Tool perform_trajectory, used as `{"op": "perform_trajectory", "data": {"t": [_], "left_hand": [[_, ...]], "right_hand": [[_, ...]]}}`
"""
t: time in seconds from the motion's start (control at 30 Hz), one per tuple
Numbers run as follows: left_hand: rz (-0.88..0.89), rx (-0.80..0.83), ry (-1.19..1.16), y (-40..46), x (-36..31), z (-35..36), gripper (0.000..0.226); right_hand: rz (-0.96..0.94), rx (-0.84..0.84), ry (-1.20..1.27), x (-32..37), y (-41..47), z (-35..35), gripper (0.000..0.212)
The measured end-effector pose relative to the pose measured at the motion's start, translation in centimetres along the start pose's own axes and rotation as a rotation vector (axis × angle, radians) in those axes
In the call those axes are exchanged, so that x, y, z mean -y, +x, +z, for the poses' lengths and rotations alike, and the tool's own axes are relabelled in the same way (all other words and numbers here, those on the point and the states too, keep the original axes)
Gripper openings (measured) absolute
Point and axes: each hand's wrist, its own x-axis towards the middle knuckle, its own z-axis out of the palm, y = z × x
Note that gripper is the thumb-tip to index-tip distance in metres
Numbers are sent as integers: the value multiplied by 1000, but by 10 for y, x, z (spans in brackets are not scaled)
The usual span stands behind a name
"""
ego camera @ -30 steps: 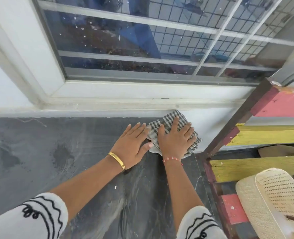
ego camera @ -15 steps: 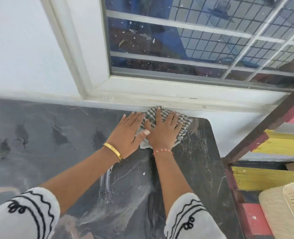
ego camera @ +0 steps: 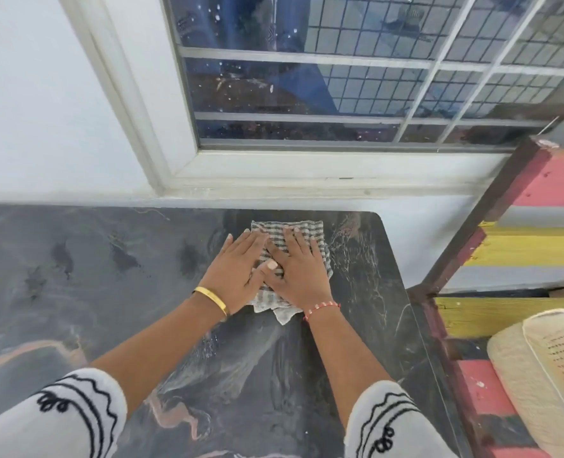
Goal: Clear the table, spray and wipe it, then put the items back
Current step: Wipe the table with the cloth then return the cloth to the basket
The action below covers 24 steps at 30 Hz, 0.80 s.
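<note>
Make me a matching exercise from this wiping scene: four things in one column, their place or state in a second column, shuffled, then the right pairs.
Column 1
1. checked cloth
2. gold bangle
3. red thread bracelet
4. woven basket

Column 2
A. on the left wrist
B. at the right edge, beside the table
C. flat under both hands, near the table's far right corner
D. on the right wrist

Pairs: 1-C, 2-A, 3-D, 4-B

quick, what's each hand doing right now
Left hand: open, fingers straight, pressing flat on the cloth.
Right hand: open, fingers spread, pressing flat on the cloth.
</note>
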Motion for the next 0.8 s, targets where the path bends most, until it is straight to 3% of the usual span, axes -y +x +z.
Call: {"op": "perform_trajectory", "data": {"t": [0.13,0.3,0.47,0.7,0.8], "left_hand": [[40,37,33,-10,-15,8,102],[42,81,-3,-29,-8,17,114],[22,101,-43,-50,9,13,75],[70,142,-81,-92,47,-1,75],[105,144,-86,-109,60,-5,90]], "right_hand": [[139,-42,19,-25,-26,3,63],[438,-128,35,-19,-63,12,62],[603,-152,43,4,-87,19,62],[745,-203,57,77,-130,35,81],[746,-153,60,111,-148,43,89]]}}
